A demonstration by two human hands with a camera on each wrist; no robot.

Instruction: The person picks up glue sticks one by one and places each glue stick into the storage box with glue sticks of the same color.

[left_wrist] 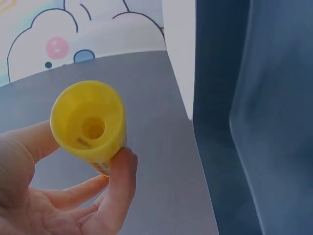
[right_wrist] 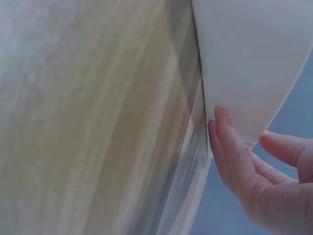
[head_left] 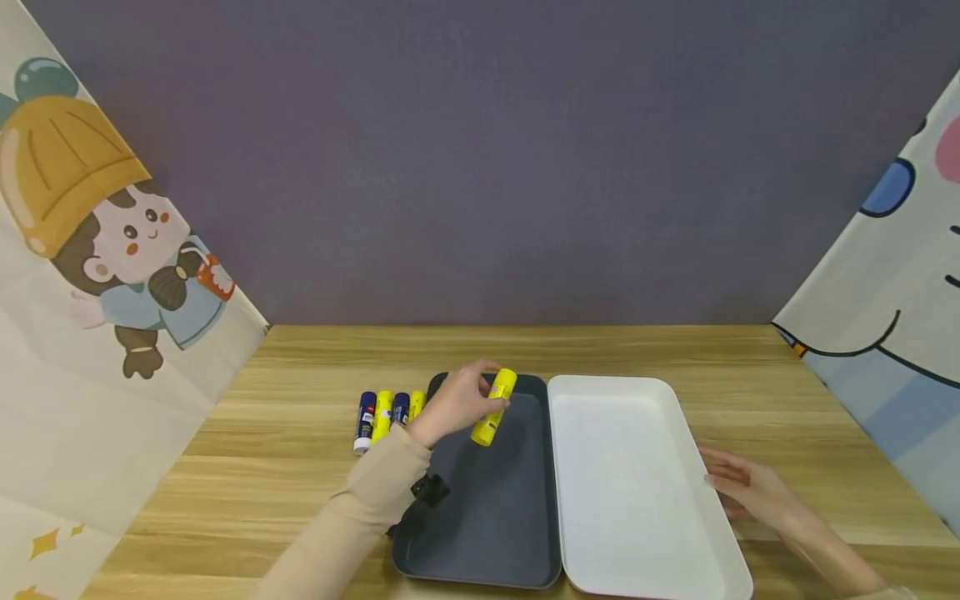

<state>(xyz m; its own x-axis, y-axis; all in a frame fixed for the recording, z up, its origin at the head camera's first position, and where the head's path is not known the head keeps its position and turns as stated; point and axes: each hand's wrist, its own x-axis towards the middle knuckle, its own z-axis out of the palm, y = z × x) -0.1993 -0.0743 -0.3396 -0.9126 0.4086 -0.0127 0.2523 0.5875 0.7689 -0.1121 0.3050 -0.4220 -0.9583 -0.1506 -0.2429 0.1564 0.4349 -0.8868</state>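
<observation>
Visibly hollow (left wrist view only): yellow tube (left_wrist: 88, 117).

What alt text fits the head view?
A left hand holds a yellow tube above a dark tray; a right hand is beside the adjoining white tray. Blue and yellow tubes lie in a row on the wooden table at left.

Worktop (head_left: 217, 500): wall (head_left: 525, 167) behind far edge. On it, left tray (head_left: 487, 517) and right tray (head_left: 630, 483), side by side, long edges adjoining. Left of left tray, near its far-left corner: glue sticks (head_left: 383, 412), four visible, in a row. Over left tray's far half: held stick (head_left: 491, 422), in left hand (head_left: 459, 406). At right tray's right edge: right hand (head_left: 753, 492).
</observation>
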